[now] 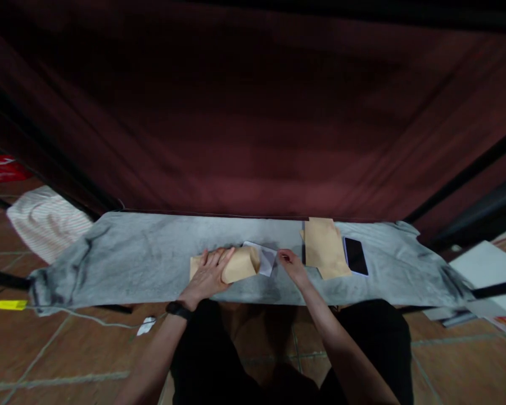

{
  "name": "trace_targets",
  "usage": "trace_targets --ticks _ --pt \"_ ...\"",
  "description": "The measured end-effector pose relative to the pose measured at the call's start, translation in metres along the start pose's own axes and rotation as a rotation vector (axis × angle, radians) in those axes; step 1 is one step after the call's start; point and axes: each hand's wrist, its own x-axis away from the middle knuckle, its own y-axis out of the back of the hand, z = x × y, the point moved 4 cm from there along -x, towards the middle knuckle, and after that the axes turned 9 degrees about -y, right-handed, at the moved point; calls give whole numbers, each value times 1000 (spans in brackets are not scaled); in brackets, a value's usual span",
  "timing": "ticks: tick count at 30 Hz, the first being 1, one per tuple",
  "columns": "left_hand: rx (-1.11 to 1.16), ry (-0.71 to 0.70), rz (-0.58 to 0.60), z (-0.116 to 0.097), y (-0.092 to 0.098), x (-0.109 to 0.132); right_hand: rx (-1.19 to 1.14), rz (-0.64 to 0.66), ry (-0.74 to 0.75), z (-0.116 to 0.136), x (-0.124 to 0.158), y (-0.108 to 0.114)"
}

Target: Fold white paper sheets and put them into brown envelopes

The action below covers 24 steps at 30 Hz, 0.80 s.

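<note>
My left hand [208,275] lies flat on a brown kraft paper envelope [241,267], fingers spread and pressing it to the grey cloth. The envelope's mouth gapes toward the right. Partly hidden behind that mouth is a white sheet of paper [267,259], lying at a slant. My right hand [290,263] is closed, its thumb and fingertips pinched at the sheet's right corner. To the right of that hand lies a small stack of brown envelopes [325,247], slightly fanned out.
A grey cloth [143,253] covers the narrow surface. Beside the envelope stack is a dark-screened phone [356,257]. Dark red fabric [253,140] rises behind. A striped cloth [48,222] hangs at the left, near a thin cable with a yellow tag [6,305].
</note>
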Motion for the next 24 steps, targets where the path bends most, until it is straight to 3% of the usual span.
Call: trace_targets --ticks 5,12,18,24 --pt "-65 181 -74 30 -11 25 284 -65 -16 4 -41 -20" --pt "-53 205 -114 28 -23 29 472 -42 -119 0 -59 -39" --pt "-57 180 -121 28 -23 29 292 63 -196 -6 -57 -32" --pt "-54 170 -141 29 -23 29 -68 103 -230 -26 -15 -9"
